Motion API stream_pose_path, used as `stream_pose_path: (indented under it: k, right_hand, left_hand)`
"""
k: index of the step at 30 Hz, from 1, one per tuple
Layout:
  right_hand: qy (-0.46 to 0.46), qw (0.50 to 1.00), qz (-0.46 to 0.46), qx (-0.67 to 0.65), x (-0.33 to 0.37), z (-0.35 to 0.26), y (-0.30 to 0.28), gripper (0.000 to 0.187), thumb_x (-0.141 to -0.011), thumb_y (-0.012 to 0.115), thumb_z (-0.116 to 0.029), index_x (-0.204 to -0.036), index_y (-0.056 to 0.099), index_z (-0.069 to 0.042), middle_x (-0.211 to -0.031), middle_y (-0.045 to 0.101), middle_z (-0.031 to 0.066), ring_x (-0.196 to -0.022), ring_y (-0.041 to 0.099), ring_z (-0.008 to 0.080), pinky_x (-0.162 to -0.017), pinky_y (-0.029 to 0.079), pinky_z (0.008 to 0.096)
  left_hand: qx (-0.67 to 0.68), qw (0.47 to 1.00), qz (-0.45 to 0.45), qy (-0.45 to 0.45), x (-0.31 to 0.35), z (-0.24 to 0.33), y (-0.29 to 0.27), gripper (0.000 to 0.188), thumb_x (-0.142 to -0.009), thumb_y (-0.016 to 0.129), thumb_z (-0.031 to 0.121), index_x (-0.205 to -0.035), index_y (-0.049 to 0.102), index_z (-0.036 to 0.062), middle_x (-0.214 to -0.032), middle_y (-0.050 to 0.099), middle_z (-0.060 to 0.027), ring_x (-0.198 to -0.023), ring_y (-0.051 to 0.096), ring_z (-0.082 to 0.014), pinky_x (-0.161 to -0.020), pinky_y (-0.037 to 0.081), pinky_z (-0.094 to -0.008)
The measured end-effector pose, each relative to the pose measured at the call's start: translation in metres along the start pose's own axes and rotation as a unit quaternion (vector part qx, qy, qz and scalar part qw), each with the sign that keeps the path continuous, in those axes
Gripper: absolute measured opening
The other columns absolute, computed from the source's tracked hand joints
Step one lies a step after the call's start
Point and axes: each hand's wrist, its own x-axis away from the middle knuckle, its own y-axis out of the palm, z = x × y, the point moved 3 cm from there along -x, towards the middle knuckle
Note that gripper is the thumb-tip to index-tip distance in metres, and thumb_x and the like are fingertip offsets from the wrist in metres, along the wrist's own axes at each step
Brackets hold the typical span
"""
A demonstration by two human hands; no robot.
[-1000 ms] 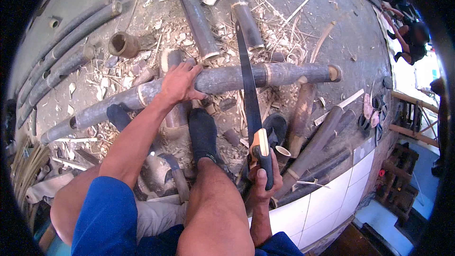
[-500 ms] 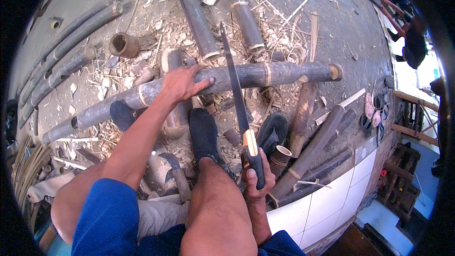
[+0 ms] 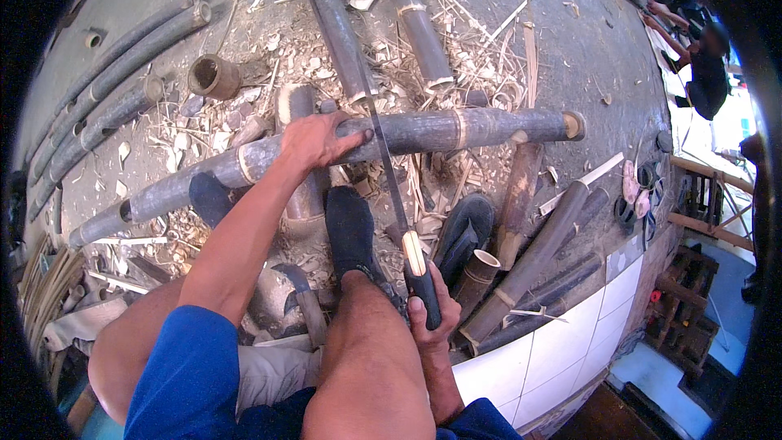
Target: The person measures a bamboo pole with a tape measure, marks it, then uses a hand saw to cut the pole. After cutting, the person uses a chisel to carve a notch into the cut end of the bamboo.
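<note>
A long dark bamboo pole [image 3: 489,125] lies crosswise in front of me. My left hand [image 3: 316,143] presses down on it, fingers over the far side and thumb pointing right along its top. My right hand [image 3: 432,312] is closed round the black and pale handle of a hand saw [image 3: 389,173]. The saw's blade crosses the pole just right of my left thumb, its tip pointing away from me. Whether the teeth have cut into the bamboo, I cannot tell. Shorter bamboo pieces, one a cross log [image 3: 298,103], lie under the pole.
My foot in a black sock [image 3: 349,224] stands close to the pole, beside the blade. A black sandal [image 3: 466,232], cut bamboo lengths [image 3: 533,257] and a hatchet-like blade [image 3: 295,279] lie near. Shavings cover the floor. A person [image 3: 710,73] is at the far right.
The saw has shifted left, its blade moving from a spot farther right on the pole to beside my left thumb. My right hand moved slightly left with it; my left hand stays on the pole.
</note>
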Motion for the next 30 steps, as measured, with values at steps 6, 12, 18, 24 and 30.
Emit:
stream_pose_path:
  k: [6,12,18,24,30]
  right_hand:
    - [-0.021,0.999,-0.025,0.027,-0.001,-0.014,0.003,0.061,-0.093,0.069,-0.030,-0.140,0.057,0.008,-0.095,0.075,0.0202,-0.075,0.074,0.0220,-0.069,0.057,0.0331]
    - [-0.025,0.999,-0.035,0.030,-0.038,-0.009,0.033,0.060,-0.089,0.074,-0.020,-0.142,0.057,0.004,-0.099,0.075,0.0248,-0.081,0.078,0.0325,-0.072,0.060,0.0355]
    - [-0.038,0.998,-0.038,0.046,-0.008,-0.020,0.014,0.060,-0.090,0.071,-0.021,-0.141,0.055,0.006,-0.097,0.075,0.0256,-0.080,0.077,0.0329,-0.069,0.060,0.0379]
    - [-0.049,0.998,-0.029,0.025,-0.043,-0.017,0.036,0.062,-0.090,0.071,-0.021,-0.144,0.054,0.004,-0.099,0.075,0.0248,-0.080,0.077,0.0324,-0.069,0.060,0.0401]
    - [-0.048,0.997,-0.039,0.039,-0.042,-0.007,0.044,0.062,-0.090,0.071,-0.018,-0.145,0.053,0.004,-0.098,0.074,0.0244,-0.079,0.077,0.0317,-0.070,0.060,0.0390]
  left_hand:
    - [0.016,1.000,0.006,-0.003,-0.008,-0.007,0.005,0.082,-0.082,0.057,0.080,-0.137,0.067,0.0209,-0.113,0.074,-0.0219,-0.107,0.071,-0.0398,-0.093,0.055,-0.0504]
    - [0.020,0.999,0.020,-0.020,-0.007,-0.009,0.006,0.081,-0.078,0.061,0.079,-0.133,0.070,0.0198,-0.110,0.075,-0.0233,-0.104,0.072,-0.0398,-0.091,0.055,-0.0514]
    - [0.032,0.999,0.041,-0.001,-0.005,-0.007,0.002,0.082,-0.078,0.063,0.079,-0.130,0.071,0.0157,-0.106,0.075,-0.0246,-0.102,0.072,-0.0401,-0.089,0.056,-0.0504]
    - [0.019,0.999,0.021,-0.022,-0.006,-0.007,0.002,0.083,-0.076,0.064,0.081,-0.129,0.073,0.0178,-0.111,0.075,-0.0200,-0.108,0.072,-0.0349,-0.095,0.055,-0.0453]
    - [0.009,1.000,0.027,-0.010,-0.003,-0.007,-0.002,0.083,-0.078,0.063,0.081,-0.130,0.072,0.0169,-0.114,0.075,-0.0195,-0.109,0.072,-0.0350,-0.096,0.054,-0.0463]
